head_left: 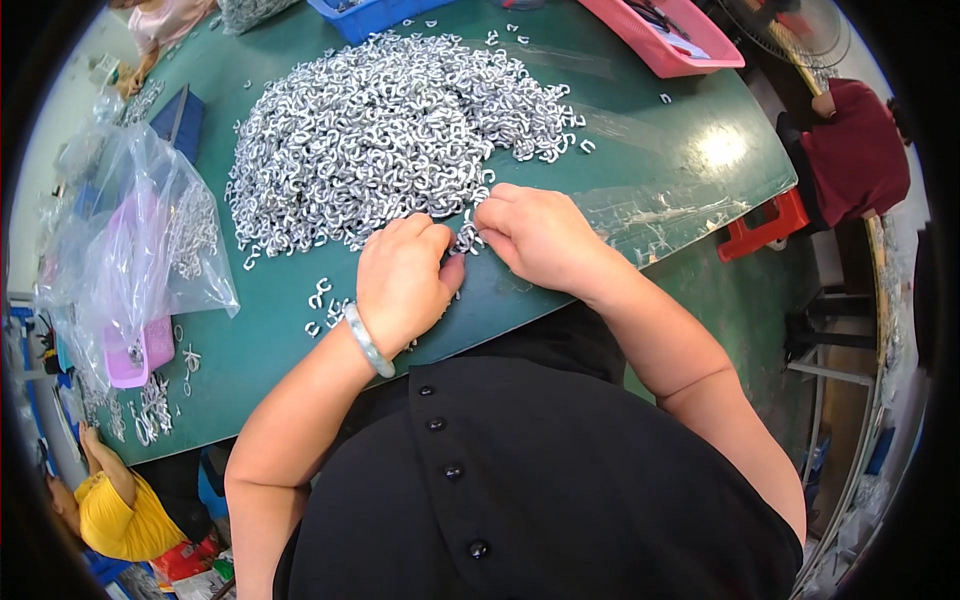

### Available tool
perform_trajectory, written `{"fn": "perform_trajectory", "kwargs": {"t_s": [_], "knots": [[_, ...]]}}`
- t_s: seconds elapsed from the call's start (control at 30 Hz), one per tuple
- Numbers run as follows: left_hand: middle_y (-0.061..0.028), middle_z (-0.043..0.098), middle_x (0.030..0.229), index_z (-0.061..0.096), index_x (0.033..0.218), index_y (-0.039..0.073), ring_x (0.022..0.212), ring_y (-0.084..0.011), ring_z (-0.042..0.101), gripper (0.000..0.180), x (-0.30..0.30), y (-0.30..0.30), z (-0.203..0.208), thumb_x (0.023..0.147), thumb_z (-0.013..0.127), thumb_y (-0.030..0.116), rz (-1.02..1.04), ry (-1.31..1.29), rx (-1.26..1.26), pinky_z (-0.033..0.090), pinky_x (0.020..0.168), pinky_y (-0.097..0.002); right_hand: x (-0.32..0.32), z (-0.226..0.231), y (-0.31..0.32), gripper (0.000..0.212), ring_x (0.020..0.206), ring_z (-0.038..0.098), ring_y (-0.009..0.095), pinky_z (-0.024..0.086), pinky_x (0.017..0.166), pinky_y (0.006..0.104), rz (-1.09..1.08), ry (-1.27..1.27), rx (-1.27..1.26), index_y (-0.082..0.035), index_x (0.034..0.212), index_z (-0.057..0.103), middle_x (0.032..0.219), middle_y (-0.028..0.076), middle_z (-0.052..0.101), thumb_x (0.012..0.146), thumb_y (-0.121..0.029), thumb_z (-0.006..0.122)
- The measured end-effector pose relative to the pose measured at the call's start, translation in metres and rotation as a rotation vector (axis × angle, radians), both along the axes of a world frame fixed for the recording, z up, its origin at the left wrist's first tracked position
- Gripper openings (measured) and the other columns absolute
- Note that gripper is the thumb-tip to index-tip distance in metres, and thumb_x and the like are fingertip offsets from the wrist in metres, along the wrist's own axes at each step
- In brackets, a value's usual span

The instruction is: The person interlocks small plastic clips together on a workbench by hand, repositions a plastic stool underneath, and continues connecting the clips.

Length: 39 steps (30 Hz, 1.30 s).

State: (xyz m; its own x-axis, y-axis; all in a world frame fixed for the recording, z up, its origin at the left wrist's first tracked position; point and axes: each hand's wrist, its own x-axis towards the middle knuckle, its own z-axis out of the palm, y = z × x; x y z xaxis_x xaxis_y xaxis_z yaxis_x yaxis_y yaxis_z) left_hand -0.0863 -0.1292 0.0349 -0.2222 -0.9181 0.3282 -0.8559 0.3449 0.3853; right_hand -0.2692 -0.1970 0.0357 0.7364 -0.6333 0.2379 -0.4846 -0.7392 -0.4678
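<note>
A big heap of small silver C-shaped metal clips (390, 130) lies on the green table (640, 150). My left hand (400, 280), with a pale bangle on the wrist, rests curled at the heap's near edge. My right hand (540, 235) sits just to its right, fingers closed around a short row of clips (466, 236) that runs between both hands. A few loose clips (322, 300) lie left of my left wrist.
A clear plastic bag (140, 230) over a pink tray (135, 355) holds strung clips at the left. A blue bin (365, 15) and a pink tray (665, 35) stand at the far edge. Other people sit at far left, lower left and right; a red stool (765, 225) stands by the table.
</note>
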Motion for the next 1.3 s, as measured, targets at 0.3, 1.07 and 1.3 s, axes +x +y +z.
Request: {"fn": "perform_trajectory", "kwargs": {"t_s": [0.3,1.07,1.3], "knots": [[-0.0078,0.058,0.075,0.066,0.084,0.004,0.069,-0.027,0.059,0.013,0.008,0.005,0.005,0.072,0.069,0.009,-0.042,0.051,0.046,0.047,0.064,-0.0377,-0.009,0.007,0.004,0.01,0.084,0.061,0.032,0.049,0.072,0.0435,-0.004,0.019,-0.005,-0.007,0.089,0.062,0.086,0.01,0.058,0.079,-0.011,0.062],[-0.0092,0.057,0.078,0.066,0.092,0.002,0.073,-0.028,0.058,0.017,0.012,0.009,0.01,0.075,0.065,0.005,-0.093,0.078,0.083,0.047,0.066,-0.037,-0.015,0.006,0.013,0.022,0.084,0.058,0.03,0.045,0.072,0.0414,0.051,0.011,0.034,-0.007,0.084,0.063,0.085,0.009,0.056,0.074,-0.023,0.073],[-0.0086,0.057,0.078,0.066,0.089,0.003,0.072,-0.028,0.058,0.018,0.009,0.009,0.007,0.072,0.071,0.011,-0.071,0.036,0.061,0.046,0.065,-0.0376,-0.015,0.003,0.018,0.016,0.084,0.058,0.029,0.043,0.074,0.0415,0.049,0.027,-0.022,-0.008,0.084,0.063,0.085,0.008,0.055,0.075,-0.018,0.07]]}}
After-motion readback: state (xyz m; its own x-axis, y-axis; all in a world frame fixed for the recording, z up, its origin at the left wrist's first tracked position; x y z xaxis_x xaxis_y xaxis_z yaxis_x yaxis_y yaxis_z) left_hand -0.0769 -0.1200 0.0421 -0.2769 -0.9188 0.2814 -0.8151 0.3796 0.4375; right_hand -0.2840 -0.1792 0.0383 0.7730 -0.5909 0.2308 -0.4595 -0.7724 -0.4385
